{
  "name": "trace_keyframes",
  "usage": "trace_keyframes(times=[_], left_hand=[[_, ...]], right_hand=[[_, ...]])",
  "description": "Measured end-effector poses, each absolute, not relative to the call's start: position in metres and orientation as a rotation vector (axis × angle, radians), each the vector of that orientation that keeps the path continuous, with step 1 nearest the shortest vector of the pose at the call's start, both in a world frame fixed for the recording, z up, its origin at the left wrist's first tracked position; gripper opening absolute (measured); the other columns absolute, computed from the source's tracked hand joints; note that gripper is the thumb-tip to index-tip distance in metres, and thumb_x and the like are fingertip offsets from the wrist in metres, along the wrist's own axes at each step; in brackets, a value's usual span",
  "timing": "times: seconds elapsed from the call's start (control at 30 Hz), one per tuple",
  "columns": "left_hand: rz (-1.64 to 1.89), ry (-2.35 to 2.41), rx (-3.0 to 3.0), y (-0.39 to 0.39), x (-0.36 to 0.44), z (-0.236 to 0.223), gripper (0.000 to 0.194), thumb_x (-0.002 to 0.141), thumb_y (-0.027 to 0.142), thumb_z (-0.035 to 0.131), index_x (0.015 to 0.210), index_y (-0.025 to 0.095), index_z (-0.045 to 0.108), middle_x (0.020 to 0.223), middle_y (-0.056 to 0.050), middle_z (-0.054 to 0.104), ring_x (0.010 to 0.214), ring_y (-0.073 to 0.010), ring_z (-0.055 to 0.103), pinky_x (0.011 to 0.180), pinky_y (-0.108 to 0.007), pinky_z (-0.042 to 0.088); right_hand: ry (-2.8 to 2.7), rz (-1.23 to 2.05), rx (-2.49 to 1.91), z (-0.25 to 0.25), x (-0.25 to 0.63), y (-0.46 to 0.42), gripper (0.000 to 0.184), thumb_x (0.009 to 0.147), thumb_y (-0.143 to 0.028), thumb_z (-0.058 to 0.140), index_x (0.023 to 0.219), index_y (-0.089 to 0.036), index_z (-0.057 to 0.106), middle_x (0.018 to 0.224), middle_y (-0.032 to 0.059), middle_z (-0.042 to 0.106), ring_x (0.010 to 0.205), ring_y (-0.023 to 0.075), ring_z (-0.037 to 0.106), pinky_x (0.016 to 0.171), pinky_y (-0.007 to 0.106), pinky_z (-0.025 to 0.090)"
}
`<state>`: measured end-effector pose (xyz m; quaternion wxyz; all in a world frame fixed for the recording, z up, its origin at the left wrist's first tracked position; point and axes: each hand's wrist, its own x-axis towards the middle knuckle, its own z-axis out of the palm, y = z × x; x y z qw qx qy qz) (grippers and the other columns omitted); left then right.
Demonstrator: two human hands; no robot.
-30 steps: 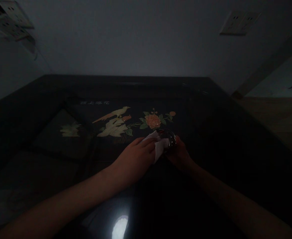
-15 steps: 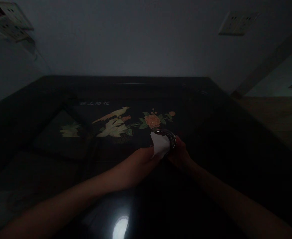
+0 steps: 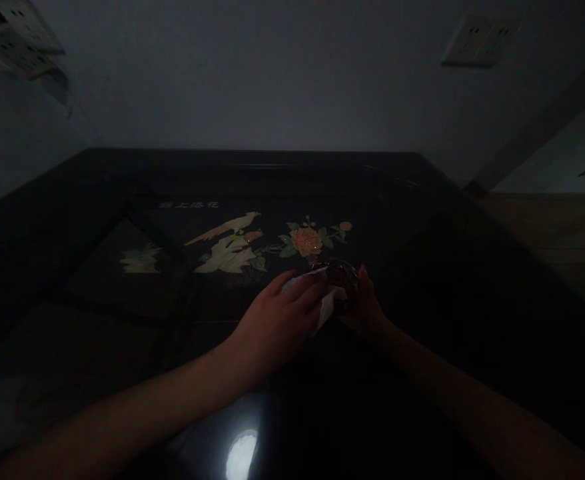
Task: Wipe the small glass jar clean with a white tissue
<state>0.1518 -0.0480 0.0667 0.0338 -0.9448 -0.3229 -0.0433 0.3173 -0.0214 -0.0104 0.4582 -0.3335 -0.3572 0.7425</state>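
In the head view my left hand (image 3: 278,317) is closed on a white tissue (image 3: 326,309), which shows on both sides of the fingers. The hand presses it to the near left side of a dark, shiny round object (image 3: 345,275) with a glinting curved rim. My right hand (image 3: 366,308) grips that object from the right, its fingers mostly lost in the dark. The dim light hides what kind of object it is. Both hands are above the glossy black tabletop (image 3: 292,177).
A bird (image 3: 227,230) and a flower (image 3: 306,242) decorate the tabletop. The pale wall (image 3: 252,80) stands behind it, with a socket plate (image 3: 481,41) at right and more sockets (image 3: 27,40) at left. Wooden floor (image 3: 547,223) lies beyond the right edge.
My left hand has turned over, so its back and fingers now cover much of the tissue. The round object has tilted slightly in my right hand, which stays about where it was.
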Motion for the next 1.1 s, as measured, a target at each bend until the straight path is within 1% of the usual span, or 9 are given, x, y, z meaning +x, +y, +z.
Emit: trace_keyframes(times=[0.1, 0.23, 0.37, 0.57, 0.67, 0.77, 0.93, 1.0, 1.1], left_hand=[[-0.086, -1.015, -2.961, -0.048, 0.152, 0.066, 0.031, 0.089, 0.013, 0.047, 0.118, 0.016, 0.055, 0.134, -0.01, 0.051, 0.131, -0.0238, 0.037, 0.099, -0.038, 0.04], [-0.129, -1.102, -3.129, -0.05, 0.154, 0.063, 0.024, 0.083, 0.01, 0.05, 0.105, 0.014, 0.059, 0.116, -0.011, 0.062, 0.113, -0.0232, 0.054, 0.089, -0.034, 0.048], [-0.282, -1.38, -3.306, -0.053, 0.157, 0.062, 0.026, 0.079, 0.005, 0.047, 0.1, 0.014, 0.06, 0.107, -0.009, 0.065, 0.102, -0.0214, 0.06, 0.089, -0.032, 0.049], [-0.992, -1.788, -3.544, -0.06, 0.159, 0.064, 0.034, 0.085, 0.009, 0.042, 0.115, 0.02, 0.054, 0.117, -0.004, 0.063, 0.108, -0.0172, 0.058, 0.095, -0.03, 0.045], [-1.105, -1.82, -3.585, -0.062, 0.16, 0.065, 0.033, 0.087, 0.012, 0.041, 0.118, 0.019, 0.052, 0.12, -0.005, 0.061, 0.109, -0.0156, 0.058, 0.098, -0.028, 0.042], [-0.942, -1.672, -3.505, -0.062, 0.163, 0.062, 0.037, 0.087, 0.012, 0.041, 0.122, 0.017, 0.048, 0.127, -0.008, 0.057, 0.115, -0.0174, 0.054, 0.101, -0.03, 0.041], [-0.182, -1.23, -3.246, -0.063, 0.165, 0.054, 0.038, 0.084, 0.007, 0.042, 0.121, 0.009, 0.05, 0.122, -0.017, 0.058, 0.113, -0.026, 0.055, 0.092, -0.039, 0.048], [-0.074, -1.122, -3.146, -0.063, 0.163, 0.054, 0.035, 0.085, 0.009, 0.043, 0.119, 0.011, 0.052, 0.123, -0.016, 0.058, 0.117, -0.0264, 0.052, 0.09, -0.038, 0.049], [-0.061, -1.069, -3.008, -0.06, 0.158, 0.056, 0.034, 0.089, 0.013, 0.042, 0.121, 0.013, 0.053, 0.13, -0.014, 0.054, 0.127, -0.0253, 0.043, 0.097, -0.042, 0.045]], right_hand=[[-0.871, 1.838, -0.804, -0.012, 0.317, -0.022, 0.071, 0.071, -0.079, 0.039, 0.105, -0.022, 0.065, 0.093, 0.007, 0.071, 0.098, 0.0265, 0.063, 0.078, 0.039, 0.05], [-0.857, 1.852, -0.784, -0.014, 0.317, -0.023, 0.068, 0.068, -0.076, 0.049, 0.108, -0.022, 0.064, 0.097, 0.0067, 0.071, 0.099, 0.0271, 0.062, 0.082, 0.039, 0.049], [-0.861, 1.819, -0.799, -0.012, 0.318, -0.023, 0.073, 0.061, -0.08, 0.052, 0.107, -0.024, 0.064, 0.099, 0.0062, 0.071, 0.101, 0.028, 0.061, 0.086, 0.041, 0.048], [-0.936, 1.789, -0.767, -0.003, 0.318, -0.023, 0.071, 0.064, -0.08, 0.049, 0.108, -0.026, 0.063, 0.102, 0.0058, 0.07, 0.108, 0.0273, 0.059, 0.093, 0.043, 0.043], [-0.945, 1.786, -0.768, 0.001, 0.317, -0.024, 0.071, 0.062, -0.08, 0.051, 0.108, -0.027, 0.063, 0.103, 0.0057, 0.07, 0.109, 0.0275, 0.058, 0.094, 0.043, 0.043], [-0.931, 1.822, -0.76, 0.004, 0.316, -0.024, 0.071, 0.063, -0.078, 0.052, 0.11, -0.026, 0.062, 0.105, 0.0059, 0.069, 0.108, 0.0277, 0.059, 0.094, 0.043, 0.043], [-0.882, 1.845, -0.797, 0.001, 0.318, -0.024, 0.071, 0.064, -0.077, 0.052, 0.107, -0.022, 0.064, 0.097, 0.0064, 0.071, 0.105, 0.0286, 0.06, 0.089, 0.041, 0.047], [-0.877, 1.837, -0.815, -0.001, 0.319, -0.024, 0.07, 0.065, -0.076, 0.051, 0.106, -0.021, 0.064, 0.093, 0.0062, 0.071, 0.103, 0.0286, 0.061, 0.086, 0.04, 0.048], [-0.862, 1.846, -0.805, -0.001, 0.318, -0.025, 0.068, 0.067, -0.075, 0.051, 0.105, -0.021, 0.065, 0.092, 0.0059, 0.071, 0.1, 0.0282, 0.061, 0.082, 0.039, 0.05]])
